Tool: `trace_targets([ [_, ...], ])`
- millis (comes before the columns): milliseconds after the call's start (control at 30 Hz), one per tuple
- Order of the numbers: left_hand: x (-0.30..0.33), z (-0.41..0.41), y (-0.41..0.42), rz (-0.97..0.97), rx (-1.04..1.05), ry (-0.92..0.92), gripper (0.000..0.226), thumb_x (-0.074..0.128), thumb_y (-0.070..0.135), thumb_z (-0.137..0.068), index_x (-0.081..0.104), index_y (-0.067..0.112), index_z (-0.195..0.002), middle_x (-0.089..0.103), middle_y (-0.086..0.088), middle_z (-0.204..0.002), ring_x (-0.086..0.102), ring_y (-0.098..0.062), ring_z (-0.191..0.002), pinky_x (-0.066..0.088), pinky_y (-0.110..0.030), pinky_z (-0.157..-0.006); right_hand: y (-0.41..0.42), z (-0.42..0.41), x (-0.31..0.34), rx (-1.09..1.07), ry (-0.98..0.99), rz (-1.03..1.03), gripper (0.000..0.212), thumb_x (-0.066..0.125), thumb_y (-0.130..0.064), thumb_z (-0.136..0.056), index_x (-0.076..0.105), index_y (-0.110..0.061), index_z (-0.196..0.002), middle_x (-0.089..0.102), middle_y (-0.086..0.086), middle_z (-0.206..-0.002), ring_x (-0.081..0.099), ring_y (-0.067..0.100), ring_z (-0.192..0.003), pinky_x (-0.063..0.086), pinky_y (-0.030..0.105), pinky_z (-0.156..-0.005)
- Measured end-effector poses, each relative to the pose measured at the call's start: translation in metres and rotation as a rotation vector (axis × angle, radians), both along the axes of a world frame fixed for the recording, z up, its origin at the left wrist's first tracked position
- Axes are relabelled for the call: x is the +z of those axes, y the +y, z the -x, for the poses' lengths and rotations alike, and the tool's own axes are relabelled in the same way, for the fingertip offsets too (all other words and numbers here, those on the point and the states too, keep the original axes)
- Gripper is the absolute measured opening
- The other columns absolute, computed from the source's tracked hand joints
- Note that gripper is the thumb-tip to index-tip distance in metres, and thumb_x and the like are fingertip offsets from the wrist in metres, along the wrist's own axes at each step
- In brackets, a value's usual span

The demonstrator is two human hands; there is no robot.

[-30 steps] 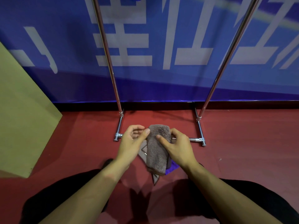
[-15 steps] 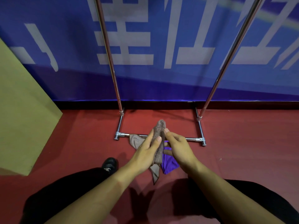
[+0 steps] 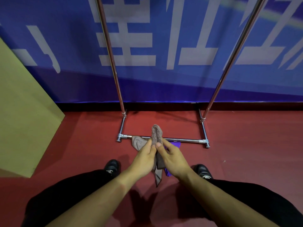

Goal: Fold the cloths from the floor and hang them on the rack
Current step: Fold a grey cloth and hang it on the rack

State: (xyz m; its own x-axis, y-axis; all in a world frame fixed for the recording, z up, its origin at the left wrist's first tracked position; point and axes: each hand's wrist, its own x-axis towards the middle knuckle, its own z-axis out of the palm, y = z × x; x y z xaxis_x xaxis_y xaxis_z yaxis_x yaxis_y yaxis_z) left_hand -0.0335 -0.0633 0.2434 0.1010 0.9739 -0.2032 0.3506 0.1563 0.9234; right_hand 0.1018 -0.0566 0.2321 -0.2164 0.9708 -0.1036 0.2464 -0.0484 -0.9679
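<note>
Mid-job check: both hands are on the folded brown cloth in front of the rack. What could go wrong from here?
1. The brown cloth is pinched only near its fold by the left hand and right hand; its loose tail hangs below and could unfold on lifting.
2. Another brown cloth and a purple cloth lie under the hands by the rack base bar; the dangling tail might drag them.

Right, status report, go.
Both hands, left and right, pinching the folded brown cloth upright. Purple cloth on floor. Rack ahead, unobstructed.
</note>
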Motion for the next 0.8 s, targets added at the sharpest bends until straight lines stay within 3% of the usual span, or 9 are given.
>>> trace_targets([
  [100,0.000,0.001,0.000,0.021,-0.017,0.016,0.035,0.038,0.014,-0.108,0.049,0.027,-0.139,0.060,0.025,-0.116,0.053,0.027,-0.104,0.036,0.004,-0.084,-0.002,-0.002,0.000,-0.043,0.005,-0.016,0.025,0.055,-0.033,-0.102,0.067,-0.028,-0.123,0.076,-0.009,-0.110,0.069,0.009,-0.109,0.053,0.035,-0.099],
  [233,0.007,0.001,0.000,-0.008,-0.103,0.069,0.038,0.042,0.013,-0.107,0.045,0.028,-0.142,0.057,0.027,-0.124,0.049,0.024,-0.115,0.033,0.001,-0.093,-0.003,-0.010,0.011,-0.102,-0.036,-0.044,0.021,0.053,-0.018,-0.103,0.070,-0.022,-0.116,0.077,-0.012,-0.104,0.069,0.002,-0.101,0.050,0.022,-0.088],
  [400,0.024,0.003,0.017,-0.150,0.029,0.132,0.042,0.044,0.039,-0.101,0.052,0.025,-0.139,0.065,0.005,-0.131,0.058,-0.010,-0.124,0.042,-0.035,-0.111,0.015,-0.023,0.037,-0.154,-0.167,-0.197,0.020,0.052,-0.020,-0.102,0.069,-0.023,-0.112,0.075,-0.013,-0.100,0.069,0.003,-0.095,0.054,0.034,-0.088],
  [533,0.086,-0.011,0.039,-0.362,0.056,0.171,0.039,0.044,0.007,-0.104,0.054,0.017,-0.140,0.066,0.003,-0.130,0.059,-0.009,-0.123,0.043,-0.025,-0.106,0.036,-0.034,0.086,-0.288,-0.191,-0.329,0.024,0.053,-0.020,-0.098,0.068,-0.025,-0.117,0.076,-0.008,-0.105,0.070,0.013,-0.099,0.054,0.039,-0.089],
  [667,0.158,-0.033,0.060,-0.550,0.126,0.231,0.038,0.046,0.010,-0.102,0.057,0.021,-0.137,0.071,0.001,-0.120,0.064,-0.014,-0.111,0.046,-0.025,-0.089,0.058,-0.047,0.162,-0.373,-0.184,-0.468,0.023,0.053,-0.024,-0.099,0.069,-0.023,-0.116,0.076,-0.001,-0.096,0.071,0.021,-0.091,0.055,0.041,-0.079],
  [733,0.194,-0.044,0.068,-0.619,0.155,0.255,0.040,0.044,0.013,-0.103,0.055,0.027,-0.139,0.072,0.004,-0.116,0.064,-0.013,-0.104,0.043,-0.023,-0.078,0.068,-0.057,0.202,-0.388,-0.206,-0.544,0.024,0.053,-0.023,-0.100,0.069,-0.023,-0.118,0.077,-0.002,-0.095,0.070,0.020,-0.087,0.053,0.037,-0.076],
  [800,0.228,-0.056,0.076,-0.678,0.190,0.254,0.043,0.041,0.015,-0.104,0.051,0.033,-0.142,0.071,0.005,-0.116,0.065,-0.015,-0.099,0.048,-0.029,-0.077,0.076,-0.069,0.238,-0.403,-0.224,-0.622,0.025,0.051,-0.023,-0.102,0.068,-0.025,-0.121,0.074,-0.006,-0.090,0.064,0.011,-0.076,0.047,0.027,-0.069],
])
